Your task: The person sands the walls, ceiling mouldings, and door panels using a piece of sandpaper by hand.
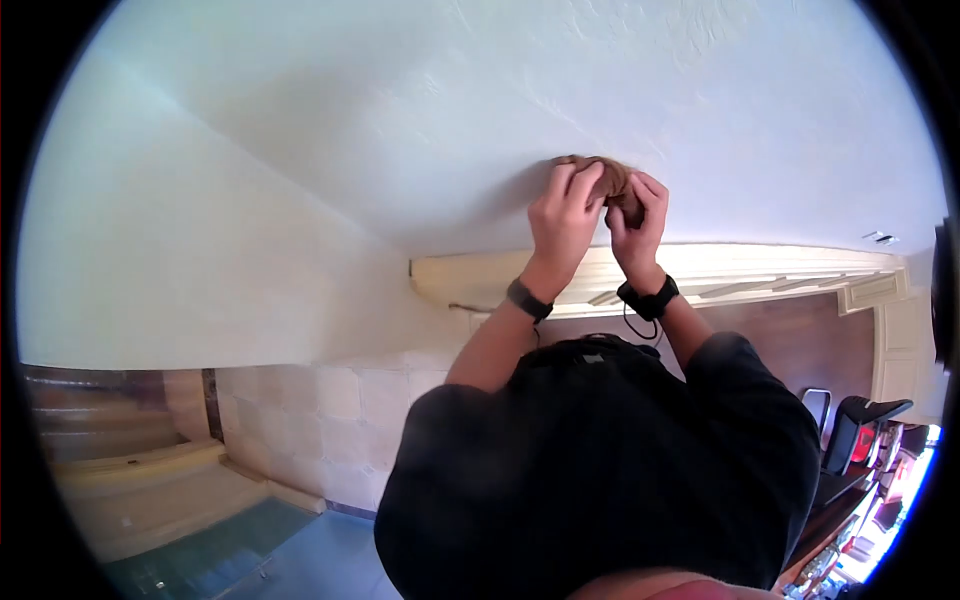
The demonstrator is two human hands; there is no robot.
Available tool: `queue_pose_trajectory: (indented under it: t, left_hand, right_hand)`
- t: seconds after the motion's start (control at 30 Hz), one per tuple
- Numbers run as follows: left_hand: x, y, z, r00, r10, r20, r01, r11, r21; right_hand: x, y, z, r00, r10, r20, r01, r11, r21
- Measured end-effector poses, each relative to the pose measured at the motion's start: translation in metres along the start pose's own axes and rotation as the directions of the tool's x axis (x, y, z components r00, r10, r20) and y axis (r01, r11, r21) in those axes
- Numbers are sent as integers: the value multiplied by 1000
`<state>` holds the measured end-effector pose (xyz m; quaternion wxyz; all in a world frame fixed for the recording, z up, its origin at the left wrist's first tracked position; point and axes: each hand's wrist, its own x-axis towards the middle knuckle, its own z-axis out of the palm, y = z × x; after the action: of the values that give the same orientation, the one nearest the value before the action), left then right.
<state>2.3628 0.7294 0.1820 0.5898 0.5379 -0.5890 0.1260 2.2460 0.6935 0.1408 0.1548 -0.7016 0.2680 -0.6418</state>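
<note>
A brown cloth (613, 182), bunched up, is pressed to or held very near the white textured surface (450, 120). My left hand (565, 222) grips its left part with bent fingers. On the other side, my right hand (642, 225) pinches the right part of the same cloth. Both hands are close together, thumbs toward each other. Each wrist wears a black band, and a thin cord loops from the right one (650, 298). Folds and fingers hide some of the cloth.
A cream moulded ledge (540, 278) runs behind my wrists. Pale tiles (330, 400) and a glass pane (215, 545) are at lower left. A black chair-like object (862, 425) and cluttered shelves (835, 560) stand at lower right. Small fittings (880, 238) sit on the surface at right.
</note>
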Motion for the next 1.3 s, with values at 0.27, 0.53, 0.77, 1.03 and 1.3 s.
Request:
queue_pose_trajectory:
  t: [0.27,0.53,0.77,1.03,1.3]
  left_hand:
    - [-66,-42,11,990,-4,141,-1,999,33]
    - [-51,-81,-70,979,-201,-15,202,971,131]
    - [49,-53,-117,972,-65,-228,96,987,126]
    - [106,0,-88,967,111,-228,-104,994,42]
    - [19,-24,-45,997,62,-38,-62,998,-7]
  right_hand:
    - [-54,17,4,980,156,127,-138,980,-141]
    - [-34,-29,87,955,-34,293,28,999,25]
    - [56,-96,117,967,-205,151,171,962,214]
    - [110,-96,62,952,-305,-18,305,952,25]
    - [23,-29,31,982,-177,70,182,981,-65]
